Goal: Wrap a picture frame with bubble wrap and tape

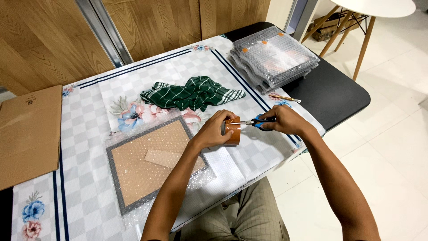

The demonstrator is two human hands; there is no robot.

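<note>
Tape roll (232, 130) in left hand (213, 131); right hand (285, 120) w/ scissors (256, 121) at it.

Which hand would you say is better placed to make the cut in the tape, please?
The right hand: it holds the blue-handled scissors, blades at the brown tape roll, which the left hand grips.
</note>
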